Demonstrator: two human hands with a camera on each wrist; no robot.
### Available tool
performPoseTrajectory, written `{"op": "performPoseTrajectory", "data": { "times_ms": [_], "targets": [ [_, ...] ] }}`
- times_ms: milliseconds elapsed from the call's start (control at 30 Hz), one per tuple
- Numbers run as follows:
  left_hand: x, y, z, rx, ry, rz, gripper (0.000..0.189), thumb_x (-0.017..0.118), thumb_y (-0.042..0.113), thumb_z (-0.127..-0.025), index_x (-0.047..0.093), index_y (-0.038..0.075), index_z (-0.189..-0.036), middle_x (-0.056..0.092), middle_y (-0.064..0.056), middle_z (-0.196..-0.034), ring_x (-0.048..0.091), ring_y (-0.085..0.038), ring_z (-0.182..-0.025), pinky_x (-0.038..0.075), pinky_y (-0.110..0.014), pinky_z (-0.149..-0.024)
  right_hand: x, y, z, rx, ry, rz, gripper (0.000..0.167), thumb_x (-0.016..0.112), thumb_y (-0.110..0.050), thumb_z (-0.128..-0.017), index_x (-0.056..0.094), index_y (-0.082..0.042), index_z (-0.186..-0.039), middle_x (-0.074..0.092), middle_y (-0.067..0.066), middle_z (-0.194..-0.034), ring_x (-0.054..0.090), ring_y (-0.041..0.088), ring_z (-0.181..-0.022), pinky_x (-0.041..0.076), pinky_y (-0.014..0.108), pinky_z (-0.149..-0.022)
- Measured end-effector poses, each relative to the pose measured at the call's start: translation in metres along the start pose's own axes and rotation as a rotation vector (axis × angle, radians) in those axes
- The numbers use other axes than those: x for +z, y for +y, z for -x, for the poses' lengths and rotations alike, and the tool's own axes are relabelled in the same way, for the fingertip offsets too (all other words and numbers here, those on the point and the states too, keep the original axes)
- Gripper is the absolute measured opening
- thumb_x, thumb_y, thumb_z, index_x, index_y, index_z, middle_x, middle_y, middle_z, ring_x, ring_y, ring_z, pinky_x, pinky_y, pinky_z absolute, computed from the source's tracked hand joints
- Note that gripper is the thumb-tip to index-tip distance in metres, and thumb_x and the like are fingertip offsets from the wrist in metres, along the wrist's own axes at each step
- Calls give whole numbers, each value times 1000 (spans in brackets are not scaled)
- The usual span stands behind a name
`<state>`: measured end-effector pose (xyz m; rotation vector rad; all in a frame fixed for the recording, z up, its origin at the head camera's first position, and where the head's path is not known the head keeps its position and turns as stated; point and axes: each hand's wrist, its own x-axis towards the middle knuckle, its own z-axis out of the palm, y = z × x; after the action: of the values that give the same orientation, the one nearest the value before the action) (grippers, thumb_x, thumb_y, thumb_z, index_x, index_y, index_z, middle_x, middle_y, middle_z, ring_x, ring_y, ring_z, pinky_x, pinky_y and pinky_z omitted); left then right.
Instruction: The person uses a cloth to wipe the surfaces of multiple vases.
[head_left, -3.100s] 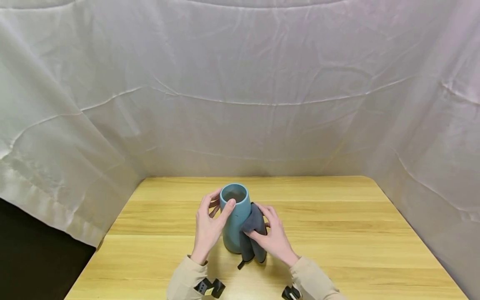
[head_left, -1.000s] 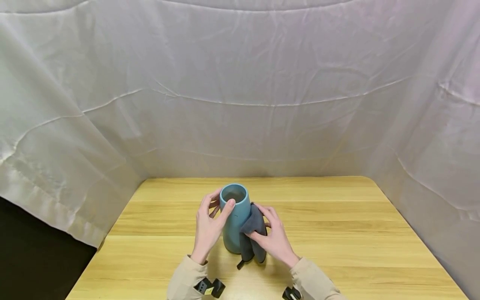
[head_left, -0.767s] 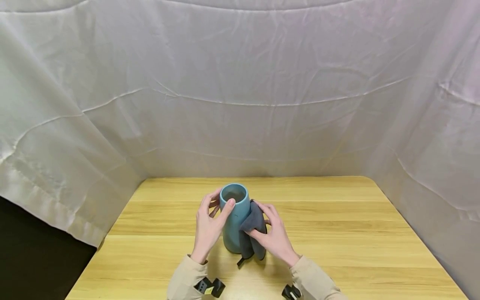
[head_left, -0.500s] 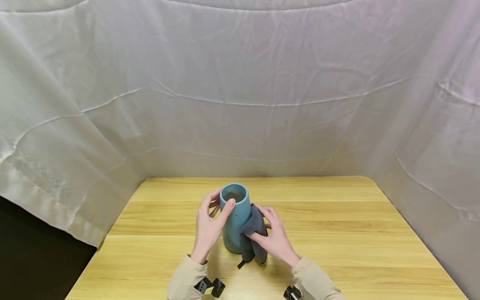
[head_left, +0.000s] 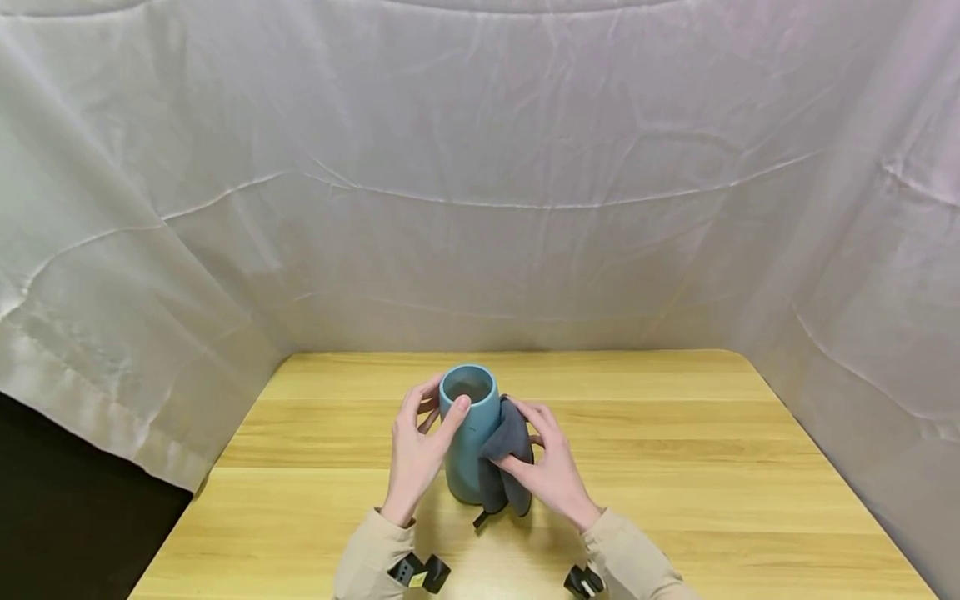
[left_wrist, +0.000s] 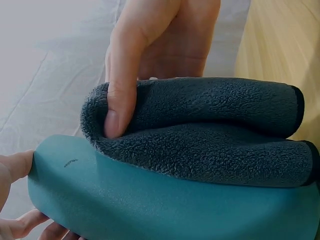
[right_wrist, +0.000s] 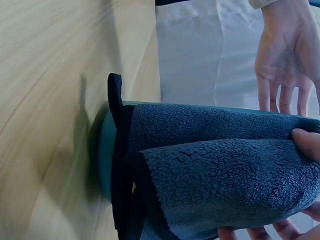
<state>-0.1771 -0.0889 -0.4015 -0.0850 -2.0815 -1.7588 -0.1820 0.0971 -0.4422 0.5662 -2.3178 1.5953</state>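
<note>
A tall teal vase (head_left: 467,454) stands upright on the table, its wide mouth facing up and a small dark mark below the rim. My left hand (head_left: 417,454) grips it near the top, thumb at the front of the rim and fingers round the far left side. In my right hand (head_left: 551,467) is a folded dark grey-blue cloth (head_left: 506,450), pinched between thumb and fingers and lying against the vase's right side. The left wrist view shows the thumb pressed into the fold of the fluffy cloth (left_wrist: 195,150). Its black hanging loop (right_wrist: 115,90) dangles near the vase's base.
The light wooden table (head_left: 675,483) spreads out around the vase. Pale draped curtains (head_left: 525,267) enclose the back and both sides. A dark area (head_left: 67,500) lies beyond the table's left edge. Black wrist devices (head_left: 420,575) sit at both cuffs.
My right hand has shifted the cloth slightly up along the vase's right side since half a second ago, after small up-and-down shifts. The left hand and the vase stay in place.
</note>
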Motion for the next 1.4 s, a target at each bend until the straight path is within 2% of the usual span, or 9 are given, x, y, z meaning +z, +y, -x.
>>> {"op": "performPoseTrajectory", "data": {
  "times_ms": [233, 433, 900, 1200, 1400],
  "targets": [
    [0, 1, 0, 5, 2, 4, 48, 79, 23, -88, 63, 16, -132, 65, -11, -122, 59, -23, -106, 53, -46, -105, 0, 5, 1, 6, -8, 7, 71, 85, -15, -79, 56, -15, -143, 59, 9, -131, 59, 29, -118, 55, 36, -88],
    [0, 0, 1, 4, -2, 6, 48, 79, 24, -88, 63, 17, -133, 65, -10, -123, 59, -23, -107, 52, -47, -105, 3, 13, 4, 43, -16, 29, 73, 86, -13, -77, 56, -15, -143, 60, 9, -131, 59, 28, -118, 55, 35, -87],
    [6, 2, 7, 48, 21, -14, 49, 76, 25, -91, 61, 15, -136, 62, -11, -123, 59, -21, -107, 51, -50, -106, 2, 8, 6, 81, -13, 9, 74, 85, -10, -76, 55, -15, -144, 57, 9, -135, 57, 29, -122, 51, 45, -91],
    [5, -3, 9, 49, 32, -16, 47, 76, 23, -90, 62, 14, -134, 63, -12, -122, 60, -23, -106, 52, -50, -104, 1, 5, 6, 64, -7, 15, 73, 85, -11, -76, 57, -16, -143, 60, 7, -130, 59, 26, -117, 54, 34, -88],
    [4, -1, 9, 49, 22, -18, 47, 76, 25, -91, 62, 15, -134, 63, -11, -122, 60, -22, -106, 51, -50, -105, 2, 9, 7, 57, -1, 27, 72, 86, -14, -77, 57, -17, -142, 60, 8, -129, 59, 29, -117, 54, 37, -87]
  ]
}}
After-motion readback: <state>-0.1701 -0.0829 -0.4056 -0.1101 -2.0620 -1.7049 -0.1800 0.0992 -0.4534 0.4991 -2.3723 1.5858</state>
